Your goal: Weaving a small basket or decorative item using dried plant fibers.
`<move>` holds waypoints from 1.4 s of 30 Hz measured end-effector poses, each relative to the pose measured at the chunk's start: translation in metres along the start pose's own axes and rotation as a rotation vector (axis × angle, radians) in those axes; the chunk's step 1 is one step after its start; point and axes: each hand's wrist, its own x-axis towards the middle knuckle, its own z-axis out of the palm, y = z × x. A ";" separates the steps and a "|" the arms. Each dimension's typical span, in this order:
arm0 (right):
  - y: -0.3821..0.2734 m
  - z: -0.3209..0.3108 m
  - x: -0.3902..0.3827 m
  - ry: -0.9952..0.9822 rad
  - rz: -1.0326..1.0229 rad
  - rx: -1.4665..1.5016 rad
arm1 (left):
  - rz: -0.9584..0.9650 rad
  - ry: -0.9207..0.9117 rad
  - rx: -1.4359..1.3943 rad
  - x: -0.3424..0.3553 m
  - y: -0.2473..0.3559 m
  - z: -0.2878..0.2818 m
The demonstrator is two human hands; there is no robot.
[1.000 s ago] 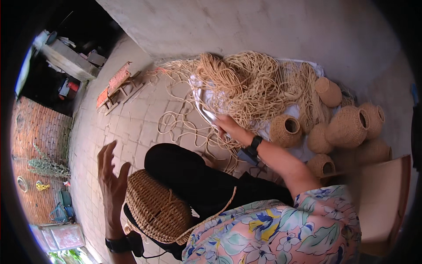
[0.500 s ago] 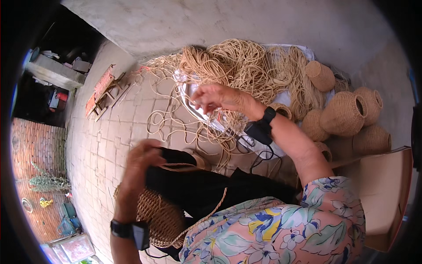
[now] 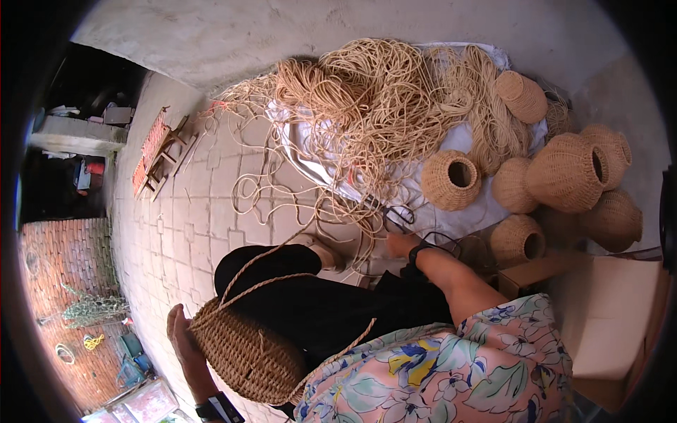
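A half-woven brown rope basket [image 3: 247, 352] lies tilted across my lap, with loose rope strands [image 3: 264, 254] running from its rim over my black trousers. At the basket's left end is my left hand [image 3: 182, 335], fingers stretched out and touching or close beside the rim. Low beyond my knees, my right hand [image 3: 402, 244] reaches down by the loose rope ends. Its fingers are mostly hidden, so whether it holds anything does not show. Just past it lie black loops [image 3: 400, 217] resembling scissor handles.
A big heap of tan rope [image 3: 381, 92] covers a white sheet [image 3: 303, 155] along the wall. Several finished round baskets [image 3: 568, 173] cluster at the right, above an open cardboard box [image 3: 613, 317]. A low wooden stool [image 3: 159, 155] stands on the paved floor at far left.
My right hand has dropped from above the rope heap to near the floor by my knees. My left hand has moved down and left to the basket's rim.
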 end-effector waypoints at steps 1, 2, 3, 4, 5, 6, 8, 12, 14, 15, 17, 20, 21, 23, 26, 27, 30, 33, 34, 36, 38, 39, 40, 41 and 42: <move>-0.011 -0.003 -0.005 -0.055 0.053 0.014 | 0.063 0.034 0.058 -0.003 -0.003 -0.003; 0.013 0.020 0.001 -0.029 0.097 0.063 | 0.072 0.003 0.046 0.002 0.000 0.006; 0.017 0.036 0.003 -0.027 0.095 0.073 | 0.038 -0.007 0.046 0.004 0.000 0.004; 0.017 0.046 0.004 0.020 0.019 -0.031 | 0.007 -0.017 0.044 0.005 -0.001 0.001; 0.015 0.052 0.005 0.069 -0.058 -0.135 | 0.045 -0.005 0.096 0.007 -0.006 -0.003; 0.014 0.057 0.004 0.078 -0.062 -0.128 | 0.019 -0.005 0.108 0.009 -0.008 -0.007; 0.006 0.061 -0.007 0.197 0.005 -0.165 | 0.015 0.015 0.084 0.005 -0.006 -0.004; 0.003 0.060 -0.009 0.184 -0.011 -0.183 | -0.003 0.058 0.048 0.006 -0.009 -0.008; 0.015 0.070 -0.007 0.198 0.019 -0.157 | 0.036 0.038 0.062 0.006 -0.007 -0.005; 0.024 0.076 -0.004 0.203 0.023 -0.154 | 0.070 0.020 0.071 0.006 -0.006 -0.003; 0.046 0.093 0.005 0.323 0.164 -0.111 | -0.011 0.017 0.042 0.005 0.005 0.010; 0.039 0.086 0.000 0.508 0.220 0.009 | -0.043 0.057 0.048 -0.001 0.006 0.005; 0.036 0.078 -0.004 0.501 0.214 0.016 | -0.036 0.094 0.062 -0.006 0.005 0.002; 0.042 0.066 -0.001 0.307 0.296 -0.057 | -0.009 0.151 0.076 -0.008 0.006 0.003; 0.060 0.069 -0.008 0.128 0.238 -0.325 | -0.057 0.120 0.074 -0.010 0.012 0.006; 0.071 0.077 -0.014 0.134 0.243 -0.326 | -0.083 0.103 0.073 -0.010 0.012 0.007; 0.077 0.092 -0.019 0.281 0.018 -0.528 | -0.061 0.124 0.066 -0.010 0.011 0.005; 0.087 0.099 -0.021 0.653 0.000 -0.432 | -0.063 0.123 -0.003 -0.001 0.009 0.002; 0.074 0.089 -0.009 0.576 0.127 -0.086 | 0.055 0.084 0.283 0.004 0.009 -0.002; 0.026 0.036 0.016 0.477 0.183 0.452 | 0.100 0.092 0.883 0.005 0.030 0.020; -0.033 -0.021 0.035 0.550 0.025 0.783 | 0.538 0.053 1.135 -0.011 0.071 0.076; -0.071 -0.051 0.038 0.476 -0.210 0.896 | 0.982 0.043 1.367 -0.020 0.083 0.100; -0.126 -0.103 0.021 0.483 -0.375 1.028 | 0.884 -0.076 1.175 -0.028 0.087 0.117; -0.153 -0.128 0.011 0.359 -0.531 1.040 | 0.796 -0.200 0.966 -0.036 0.092 0.138; -0.178 -0.160 -0.014 0.251 -0.665 1.117 | 0.649 -0.326 0.886 -0.046 0.100 0.154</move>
